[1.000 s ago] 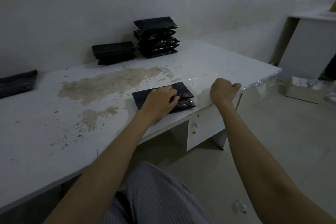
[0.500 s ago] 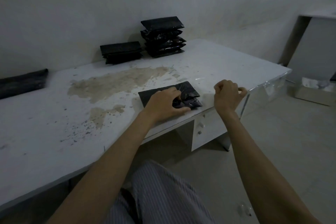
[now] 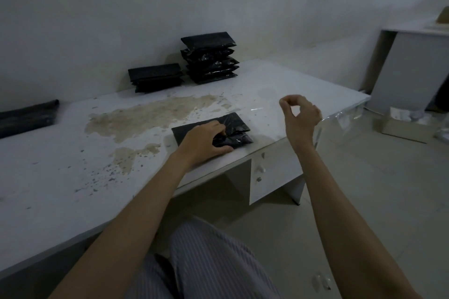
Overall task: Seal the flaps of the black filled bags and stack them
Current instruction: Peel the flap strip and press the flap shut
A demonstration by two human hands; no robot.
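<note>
Black bag flat on table near front edge — left hand on top, fingers curled, gripping crumpled flap area. Right hand raised, apart from bag, thumb + forefinger pinched; whether it holds sth, can't tell. Bag's near-left part hidden under hand.

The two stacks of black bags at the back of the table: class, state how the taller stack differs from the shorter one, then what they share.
The taller stack holds more bags than the shorter stack. The taller stack stands to the right, the shorter stack to the left. The taller stack's bags look glossy and crinkled, with ends out of line; the shorter stack looks flatter and neater. Both are black bags by the wall on the white table.
</note>
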